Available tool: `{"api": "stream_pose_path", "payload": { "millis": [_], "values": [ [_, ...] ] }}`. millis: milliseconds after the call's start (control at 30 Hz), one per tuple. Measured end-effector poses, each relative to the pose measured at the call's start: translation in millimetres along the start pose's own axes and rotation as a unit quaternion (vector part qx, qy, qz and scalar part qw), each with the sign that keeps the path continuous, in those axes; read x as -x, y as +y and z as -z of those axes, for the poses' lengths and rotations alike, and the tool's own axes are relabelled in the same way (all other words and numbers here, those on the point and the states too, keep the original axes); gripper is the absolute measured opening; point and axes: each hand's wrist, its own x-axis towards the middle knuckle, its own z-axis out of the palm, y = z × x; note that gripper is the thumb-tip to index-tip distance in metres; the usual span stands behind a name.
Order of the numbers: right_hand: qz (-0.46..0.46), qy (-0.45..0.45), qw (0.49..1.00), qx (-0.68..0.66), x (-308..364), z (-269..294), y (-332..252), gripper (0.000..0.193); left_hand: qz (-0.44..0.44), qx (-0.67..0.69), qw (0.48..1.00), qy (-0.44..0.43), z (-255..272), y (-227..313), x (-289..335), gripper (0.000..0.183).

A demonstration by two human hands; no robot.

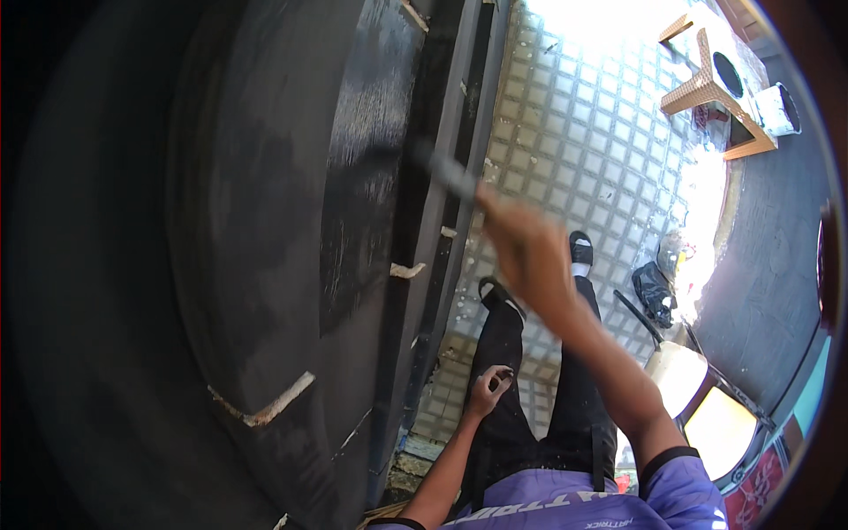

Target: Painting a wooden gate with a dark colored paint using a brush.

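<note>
- A person in a purple shirt (565, 503) and black trousers (530, 389) is standing on a tiled floor (583, 150), seen from above, close beside a tall black-painted panel (291, 221) on the left.
- The left hand (488, 390) is hanging low against the left thigh, fingers curled loosely inward; whether it is holding anything cannot be told.
- The right hand (526, 252) is reaching up and forward, fingers closed around the handle of a paintbrush (442, 170), which is blurred.
- The brush is pointing up and to the left, its far end lying over the dark edge of the panel; whether the bristles are touching the surface cannot be made out.
- Pale bare wood is showing through the paint in short strips (274, 405) along the panel.
- Black shoes (580, 248) are resting on the floor just beyond the right hand.
- To the right, a dark crumpled bag (654, 291) is lying on the floor near a curved grey wall (768, 265).
- Far right, a light wooden frame (715, 88) and a white bucket (777, 108) are sitting in bright sunlight, well apart from the person.
</note>
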Motion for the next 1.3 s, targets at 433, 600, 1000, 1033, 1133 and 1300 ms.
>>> {"api": "stream_pose_path", "payload": {
  "millis": [433, 600, 1000, 1033, 1133, 1300],
  "values": [
    [0.043, -0.277, 0.943, -0.181, 191, -51, -76, 0.056, -0.007, 0.01, 1.0, -0.016, 35, -63, -3, 0.035],
    [0.073, 0.0, 0.993, -0.092, 55, -20, -14, 0.04, 0.018, 0.123, 0.991, 0.054, 33, -39, 11, 0.027],
    [0.012, -0.283, 0.922, -0.265, 161, -27, -134, 0.046, 0.157, 0.294, 0.819, 0.468, -63, -121, 106, 0.036],
    [0.032, -0.278, 0.919, -0.278, 156, -23, -126, 0.041, 0.162, 0.298, 0.811, 0.477, -74, -134, 130, 0.036],
    [0.164, -0.143, 0.947, -0.237, 103, -31, -84, 0.029, 0.174, 0.312, 0.781, 0.512, -111, -138, 147, 0.036],
    [-0.046, -0.026, 0.988, -0.142, 9, 18, -75, 0.024, 0.085, 0.26, 0.828, 0.489, -144, -67, 124, 0.029]
  ]
}}
